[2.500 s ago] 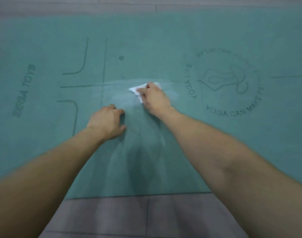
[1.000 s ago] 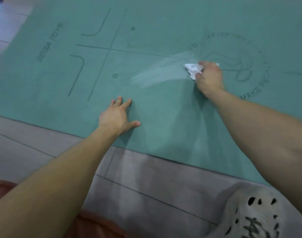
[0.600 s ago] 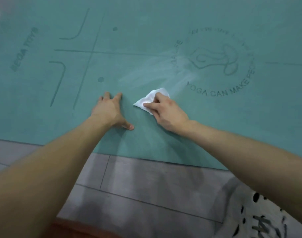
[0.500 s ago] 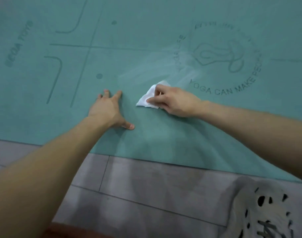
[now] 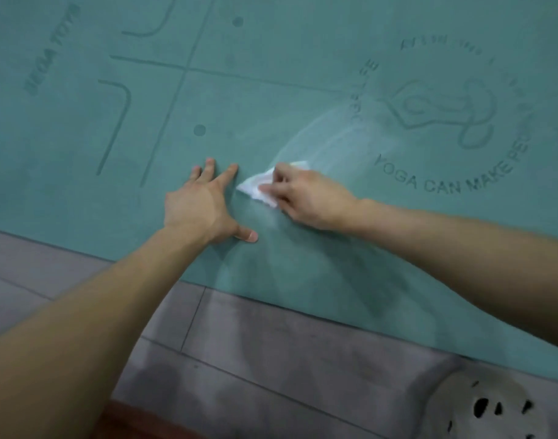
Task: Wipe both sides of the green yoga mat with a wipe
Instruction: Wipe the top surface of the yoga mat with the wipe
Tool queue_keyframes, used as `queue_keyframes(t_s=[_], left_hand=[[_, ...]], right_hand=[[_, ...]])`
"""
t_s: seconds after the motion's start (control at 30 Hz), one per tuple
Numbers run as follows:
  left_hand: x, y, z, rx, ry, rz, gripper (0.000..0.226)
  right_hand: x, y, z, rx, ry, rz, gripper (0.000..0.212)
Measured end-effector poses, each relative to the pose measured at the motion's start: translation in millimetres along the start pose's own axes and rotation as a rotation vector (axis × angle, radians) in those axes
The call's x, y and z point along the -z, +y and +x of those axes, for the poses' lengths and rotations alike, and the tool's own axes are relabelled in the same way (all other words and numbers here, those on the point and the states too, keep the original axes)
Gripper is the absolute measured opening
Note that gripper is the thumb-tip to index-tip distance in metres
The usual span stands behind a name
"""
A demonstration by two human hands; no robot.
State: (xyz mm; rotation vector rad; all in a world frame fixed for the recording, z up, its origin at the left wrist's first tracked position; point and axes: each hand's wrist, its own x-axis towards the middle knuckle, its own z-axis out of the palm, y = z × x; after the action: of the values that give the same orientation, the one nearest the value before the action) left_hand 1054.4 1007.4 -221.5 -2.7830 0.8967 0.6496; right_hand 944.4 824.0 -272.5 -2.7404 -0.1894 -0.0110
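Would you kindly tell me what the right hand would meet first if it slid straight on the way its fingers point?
Most likely the left hand, pressed flat on the green yoga mat: the right hand points toward it, and the wipe it pinches nearly reaches the left index finger.

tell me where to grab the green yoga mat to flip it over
Probably the yoga mat's near long edge, pinched from the tiled floor side. It lies flat and thin, so only that exposed edge offers a grip; the left hand, flat on it, is closest.
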Motion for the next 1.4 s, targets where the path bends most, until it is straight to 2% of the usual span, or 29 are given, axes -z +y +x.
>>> queue_keyframes(t_s=[0.13, 0.17, 0.23, 0.37, 0.43, 0.47, 0.53, 0.6, 0.67, 0.7, 0.77, 0.9, 0.97, 1.03, 1.07, 1.17, 1.23, 1.3, 1.4], left_hand=[[-0.6, 4.5, -2.1, 0.008, -0.021, -0.007, 0.149], [-1.0, 3.8, -4.3, 0.006, -0.032, -0.022, 0.148], [1.4, -3.6, -12.6, -0.010, -0.065, -0.077, 0.146], [-3.4, -34.0, -43.9, -0.024, -0.097, -0.116, 0.143], [-14.3, -55.5, -59.7, 0.024, -0.064, -0.134, 0.139], [-20.2, -66.1, -65.8, 0.043, -0.042, -0.141, 0.136], [-30.8, -81.6, -71.1, 0.048, -0.001, -0.126, 0.133], [-37.9, -86.4, -71.1, 0.031, 0.009, -0.095, 0.132], [-41.1, -85.4, -71.6, 0.024, -0.003, -0.074, 0.132], [-40.2, -85.6, -71.3, 0.018, -0.006, -0.064, 0.132], [-36.0, -89.2, -70.8, -0.009, -0.008, -0.040, 0.131], [-31.3, -94.6, -72.8, -0.046, 0.031, 0.027, 0.125], [-34.5, -94.5, -73.1, -0.051, 0.066, 0.041, 0.124], [-38.9, -92.7, -73.4, -0.069, 0.101, 0.060, 0.123], [-40.4, -92.5, -73.1, -0.075, 0.109, 0.067, 0.123], [-40.7, -94.9, -73.9, -0.064, 0.102, 0.061, 0.123], [-41.2, -97.3, -75.0, -0.047, 0.098, 0.052, 0.124], [-38.7, -97.6, -73.9, -0.046, 0.094, 0.031, 0.124], [-35.7, -94.8, -75.2, -0.046, 0.097, -0.010, 0.123]], right_hand=[[42.2, 92.5, 33.6, -0.690, 0.272, -0.070, 0.027], [41.0, 87.6, 34.7, -0.761, 0.302, -0.044, 0.027], [23.2, 42.1, 30.8, -0.661, 0.232, 0.015, 0.028], [-21.2, -75.4, -17.3, -0.154, -0.005, 0.173, 0.025], [-26.4, -87.6, -28.7, 0.014, -0.065, 0.166, 0.026], [-25.8, -76.3, -22.9, 0.035, -0.063, 0.136, 0.029], [-17.6, -38.6, 2.5, -0.027, 0.047, 0.000, 0.032], [-3.2, 6.9, 28.3, -0.219, 0.180, -0.107, 0.036], [3.0, 28.8, 45.0, -0.442, 0.210, -0.102, 0.039], [1.9, 23.0, 49.4, -0.495, 0.203, -0.101, 0.039], [-6.6, -12.0, 49.2, -0.438, 0.172, -0.067, 0.035], [-42.8, -104.7, 3.7, 0.001, 0.002, 0.001, 0.034], [-42.7, -111.6, -3.9, 0.123, -0.038, 0.023, 0.034], [-35.7, -82.7, 19.4, 0.095, 0.026, -0.003, 0.032], [-27.6, -60.5, 40.8, 0.023, 0.100, -0.040, 0.033], [-0.9, 5.6, 103.1, -0.396, 0.247, -0.078, 0.035], [-4.0, 15.2, 120.6, -0.577, 0.295, -0.069, 0.037], [-20.6, -10.4, 114.9, -0.553, 0.315, -0.064, 0.042], [-45.3, -83.3, 65.2, -0.260, 0.254, 0.046, 0.034]])
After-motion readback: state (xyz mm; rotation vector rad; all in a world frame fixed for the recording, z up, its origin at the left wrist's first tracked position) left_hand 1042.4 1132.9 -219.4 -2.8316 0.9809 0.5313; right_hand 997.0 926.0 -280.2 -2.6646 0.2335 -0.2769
